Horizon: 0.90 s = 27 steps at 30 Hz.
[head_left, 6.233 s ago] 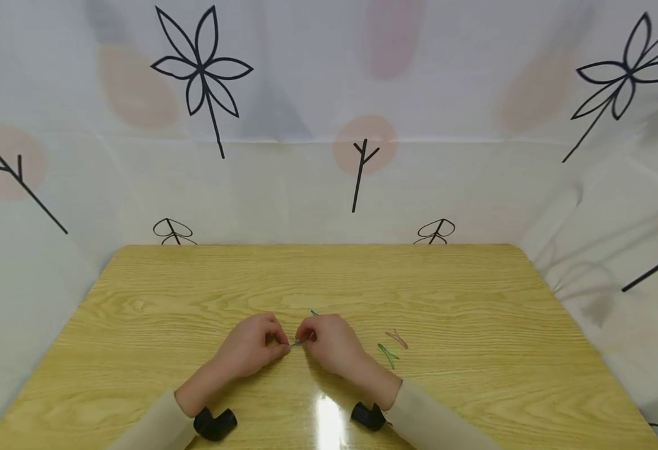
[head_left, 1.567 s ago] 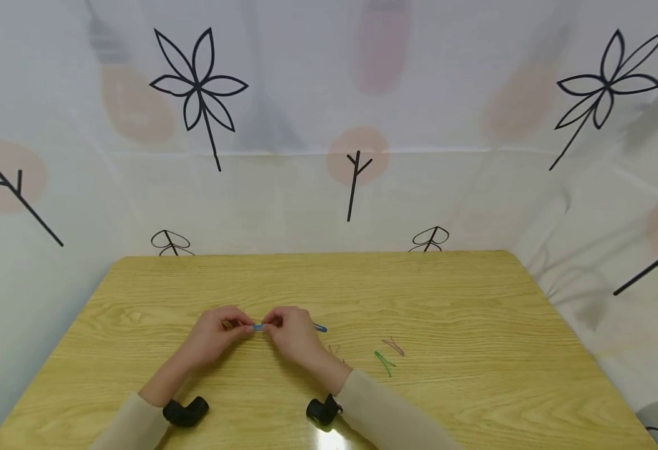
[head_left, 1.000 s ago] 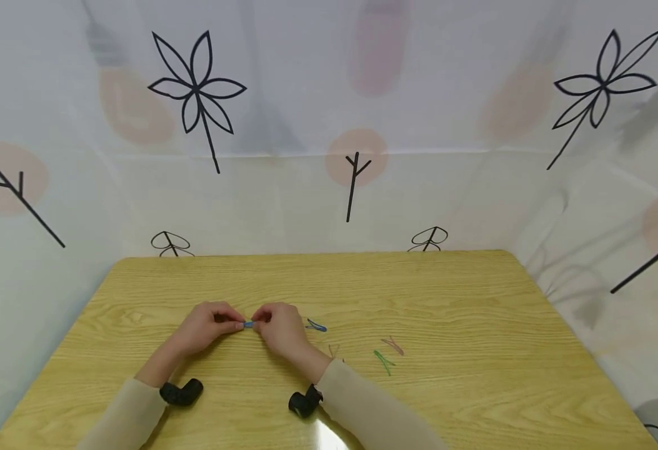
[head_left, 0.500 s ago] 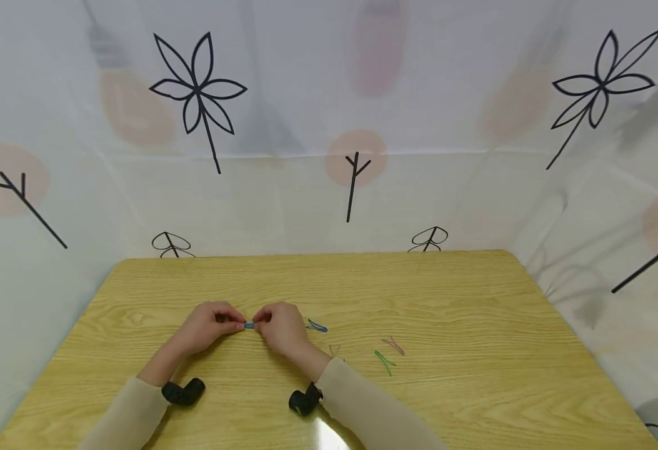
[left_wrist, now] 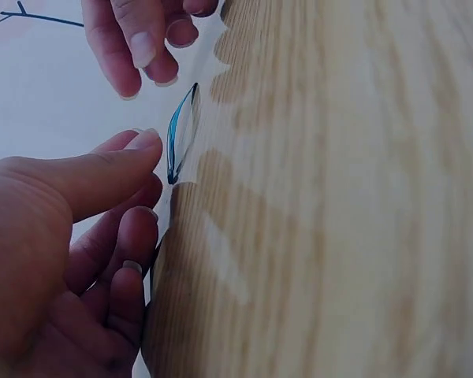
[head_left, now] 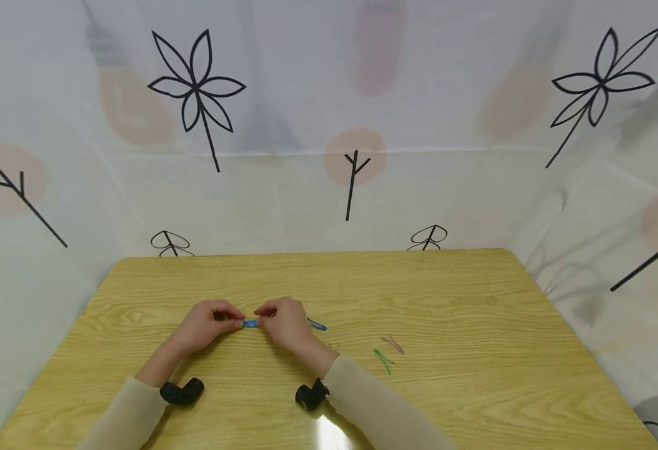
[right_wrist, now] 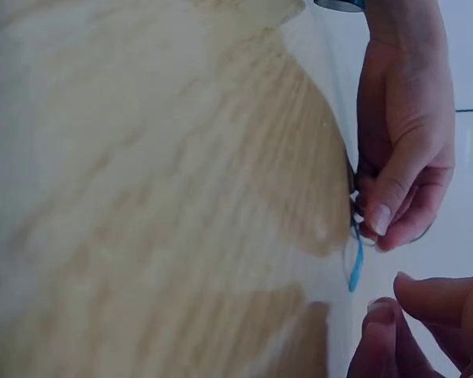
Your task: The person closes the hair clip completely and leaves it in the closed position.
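Note:
In the head view my left hand [head_left: 205,325] pinches the near end of a blue snap hair clip [head_left: 250,324] low over the wooden table. The clip's slim blue loop [left_wrist: 173,134] sticks out past the left fingertips in the left wrist view. My right hand [head_left: 289,325] hovers at the clip's other end. Its thumb and fingers are loosely bent, and the right wrist view shows a gap between these fingers [right_wrist: 430,299] and the clip [right_wrist: 356,268]. A second blue clip [head_left: 317,324] lies just beyond the right hand, partly hidden by it.
A green hair clip [head_left: 383,360] and a pink one [head_left: 393,344] lie spread in V shapes to the right on the table [head_left: 475,400]. Another thin brownish clip [head_left: 334,345] shows partly behind the right forearm. A patterned cloth [head_left: 284,200] hangs at the table's back edge.
Both hands have moved left across the table since the oldest frame. In the last half second the right fingers have come off the blue hair clip while the left hand keeps its pinch.

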Available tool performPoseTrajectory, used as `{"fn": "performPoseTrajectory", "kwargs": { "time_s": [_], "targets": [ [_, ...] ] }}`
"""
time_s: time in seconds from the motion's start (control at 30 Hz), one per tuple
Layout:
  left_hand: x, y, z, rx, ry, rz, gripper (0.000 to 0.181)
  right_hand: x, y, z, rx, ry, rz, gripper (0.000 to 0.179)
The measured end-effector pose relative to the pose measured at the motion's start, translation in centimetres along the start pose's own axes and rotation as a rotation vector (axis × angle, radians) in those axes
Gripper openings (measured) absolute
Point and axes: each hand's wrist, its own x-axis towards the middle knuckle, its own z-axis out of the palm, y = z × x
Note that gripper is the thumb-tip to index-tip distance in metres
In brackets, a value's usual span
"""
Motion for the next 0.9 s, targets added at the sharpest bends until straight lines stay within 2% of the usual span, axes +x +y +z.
{"fn": "performPoseTrajectory", "kwargs": {
  "time_s": [0.27, 0.47, 0.67, 0.9],
  "targets": [
    [0.0, 0.1, 0.3, 0.008, 0.045, 0.007, 0.014, -0.2, -0.1, -2.4, 0.064, -0.026, 0.024, 0.014],
    [0.1, 0.9, 0.7, -0.016, 0.073, 0.017, 0.014, -0.3, 0.4, -4.5, 0.078, -0.01, 0.015, 0.017],
    [0.7, 2.3, 1.5, -0.055, 0.041, 0.06, 0.014, -0.9, 0.9, -6.5, 0.089, 0.009, 0.009, 0.017],
    [1.5, 3.4, 3.2, -0.085, 0.0, 0.134, 0.014, -1.7, 2.2, -8.1, 0.082, 0.033, -0.007, 0.016]
  ]
}}
